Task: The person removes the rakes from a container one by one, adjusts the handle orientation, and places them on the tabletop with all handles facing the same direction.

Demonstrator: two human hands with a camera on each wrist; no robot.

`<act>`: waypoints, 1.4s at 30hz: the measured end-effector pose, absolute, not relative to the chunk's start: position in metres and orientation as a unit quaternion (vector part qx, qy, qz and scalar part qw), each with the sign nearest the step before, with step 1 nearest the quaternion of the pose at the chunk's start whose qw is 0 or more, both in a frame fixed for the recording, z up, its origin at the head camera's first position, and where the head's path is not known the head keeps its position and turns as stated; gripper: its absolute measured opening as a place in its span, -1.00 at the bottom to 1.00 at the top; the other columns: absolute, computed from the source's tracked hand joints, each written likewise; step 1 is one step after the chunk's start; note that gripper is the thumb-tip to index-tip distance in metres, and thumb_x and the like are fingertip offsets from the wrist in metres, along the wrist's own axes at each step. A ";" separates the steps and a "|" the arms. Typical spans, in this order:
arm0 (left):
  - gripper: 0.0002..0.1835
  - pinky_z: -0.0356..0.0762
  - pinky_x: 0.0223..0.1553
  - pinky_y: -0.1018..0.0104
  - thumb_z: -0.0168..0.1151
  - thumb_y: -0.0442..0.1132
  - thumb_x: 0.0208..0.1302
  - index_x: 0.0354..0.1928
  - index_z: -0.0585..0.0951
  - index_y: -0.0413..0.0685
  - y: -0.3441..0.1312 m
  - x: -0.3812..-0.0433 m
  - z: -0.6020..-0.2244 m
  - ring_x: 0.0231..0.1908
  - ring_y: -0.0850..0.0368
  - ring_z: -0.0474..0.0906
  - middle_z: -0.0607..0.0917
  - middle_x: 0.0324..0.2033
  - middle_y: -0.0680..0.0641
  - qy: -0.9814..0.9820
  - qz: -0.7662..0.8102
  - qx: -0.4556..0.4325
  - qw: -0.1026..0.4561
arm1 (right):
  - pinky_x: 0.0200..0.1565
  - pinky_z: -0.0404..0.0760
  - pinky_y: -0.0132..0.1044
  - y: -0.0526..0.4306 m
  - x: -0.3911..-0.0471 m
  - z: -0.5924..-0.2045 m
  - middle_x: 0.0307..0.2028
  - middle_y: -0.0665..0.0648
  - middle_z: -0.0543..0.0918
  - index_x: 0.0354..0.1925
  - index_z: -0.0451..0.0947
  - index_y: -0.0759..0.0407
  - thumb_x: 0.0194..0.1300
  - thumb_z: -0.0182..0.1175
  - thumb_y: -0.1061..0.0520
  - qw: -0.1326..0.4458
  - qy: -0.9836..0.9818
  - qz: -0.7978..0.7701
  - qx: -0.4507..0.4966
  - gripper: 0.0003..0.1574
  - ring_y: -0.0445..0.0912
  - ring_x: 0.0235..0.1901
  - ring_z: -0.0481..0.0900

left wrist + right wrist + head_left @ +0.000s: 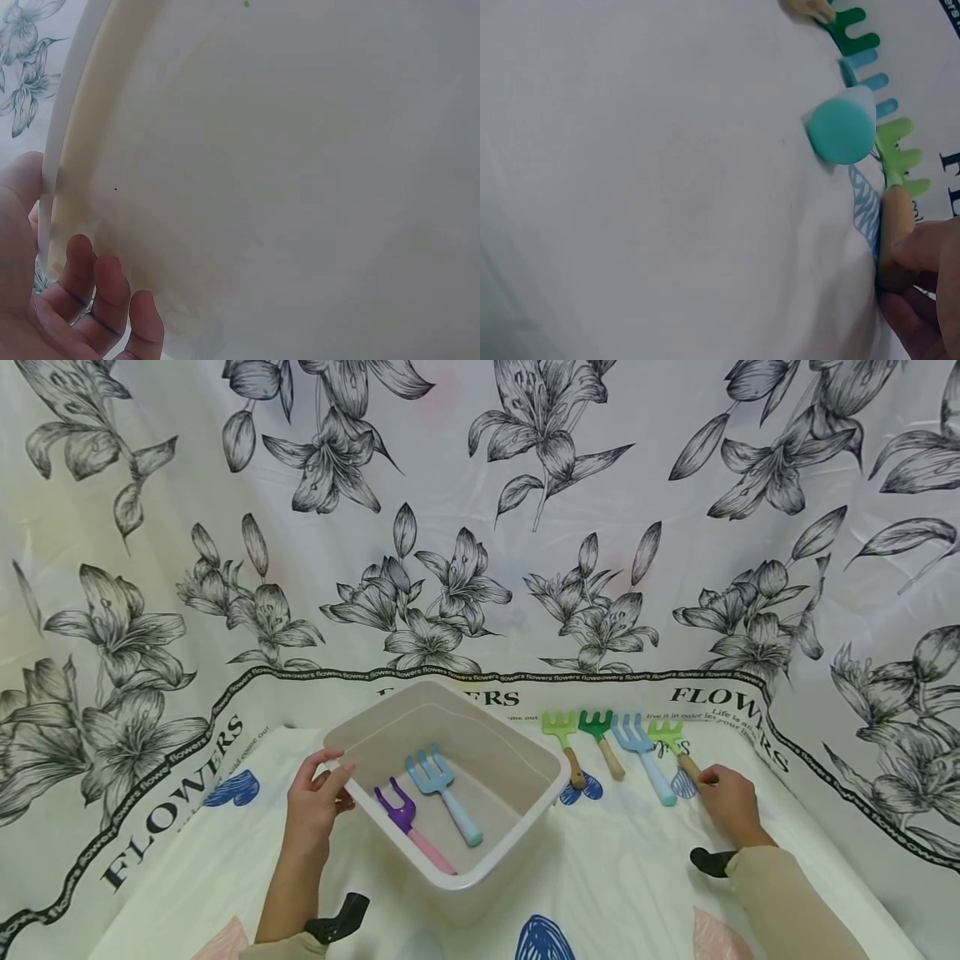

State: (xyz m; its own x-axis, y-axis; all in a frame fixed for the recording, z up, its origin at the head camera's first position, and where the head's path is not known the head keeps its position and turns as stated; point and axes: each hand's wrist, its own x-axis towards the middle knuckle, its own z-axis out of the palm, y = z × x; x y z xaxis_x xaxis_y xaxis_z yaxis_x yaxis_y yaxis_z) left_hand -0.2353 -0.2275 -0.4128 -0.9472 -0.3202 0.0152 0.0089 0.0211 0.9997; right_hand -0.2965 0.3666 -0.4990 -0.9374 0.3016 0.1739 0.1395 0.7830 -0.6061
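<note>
My left hand (321,785) grips the rim of a beige plastic bin (517,739), which sits tilted. The left wrist view has the thumb on one side of the rim and curled fingers (112,292) by the outer wall. Inside the bin lie a blue hand rake (450,797) and a purple two-pronged hand fork (405,814) with a pink handle. At the right, my right hand (729,800) pinches the wooden handle of a light green hand rake (686,763). In the right wrist view, thumb and fingers close around that handle (897,225), near its end.
Left of the held rake, a row of hand rakes lies on the cloth: one blue (645,756), one dark green (603,743), one light green (564,743). A flower-printed curtain (525,602) rises behind the white patterned cloth (622,877).
</note>
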 end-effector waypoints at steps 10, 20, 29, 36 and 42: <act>-0.47 0.58 -0.24 0.37 0.25 0.06 0.31 0.25 0.38 0.12 -0.226 -0.235 -0.413 -0.42 0.11 0.53 0.64 -0.30 0.08 -0.703 -0.691 0.119 0.119 | -0.24 0.41 -0.02 0.364 -0.295 -0.499 -0.27 0.31 0.56 -0.18 0.50 0.38 0.27 0.09 0.31 0.126 -0.928 0.319 -0.144 -0.83 0.14 -0.28 0.44; -0.51 0.59 -0.25 0.36 0.24 0.01 0.34 0.24 0.38 0.10 -0.226 -0.235 -0.413 -0.45 0.10 0.50 0.63 -0.36 0.09 -0.700 -0.694 0.116 0.119 | -0.25 0.41 -0.02 0.366 -0.296 -0.500 -0.30 0.31 0.55 -0.20 0.50 0.37 0.26 0.09 0.30 0.138 -0.928 0.312 -0.149 -0.84 0.15 -0.29 0.45; -0.50 0.59 -0.27 0.38 0.23 0.01 0.35 0.25 0.38 0.07 -0.227 -0.236 -0.414 -0.41 0.15 0.55 0.66 -0.29 0.11 -0.703 -0.691 0.111 0.123 | -0.21 0.40 0.02 0.370 -0.296 -0.499 -0.26 0.32 0.54 -0.16 0.48 0.38 0.28 0.11 0.29 0.117 -0.928 0.314 -0.163 -0.82 0.16 -0.26 0.43; -0.53 0.57 -0.34 0.39 0.22 -0.04 0.36 0.22 0.38 0.00 -0.226 -0.235 -0.414 -0.48 0.19 0.50 0.63 -0.42 0.09 -0.693 -0.703 0.099 0.128 | -0.20 0.44 0.05 0.372 -0.294 -0.487 -0.13 0.42 0.50 -0.07 0.45 0.45 0.26 0.15 0.26 0.110 -0.929 0.308 -0.171 -0.69 0.23 -0.18 0.44; -0.58 0.57 -0.35 0.38 0.21 -0.06 0.37 0.19 0.40 0.02 -0.226 -0.234 -0.414 -0.50 0.19 0.50 0.64 -0.45 0.11 -0.685 -0.709 0.103 0.133 | -0.22 0.47 0.04 0.371 -0.296 -0.466 -0.05 0.46 0.47 -0.02 0.43 0.46 0.29 0.14 0.22 0.103 -0.930 0.311 -0.165 -0.64 0.26 -0.14 0.45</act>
State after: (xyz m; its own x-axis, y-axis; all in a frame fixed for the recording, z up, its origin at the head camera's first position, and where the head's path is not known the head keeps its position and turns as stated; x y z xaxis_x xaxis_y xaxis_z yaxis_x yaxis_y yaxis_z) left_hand -0.2343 -0.2258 -0.4143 -0.9436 -0.3292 0.0357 0.0473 -0.0273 0.9985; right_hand -0.2961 0.3710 -0.4664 -0.9244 0.3706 0.0897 0.2421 0.7522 -0.6129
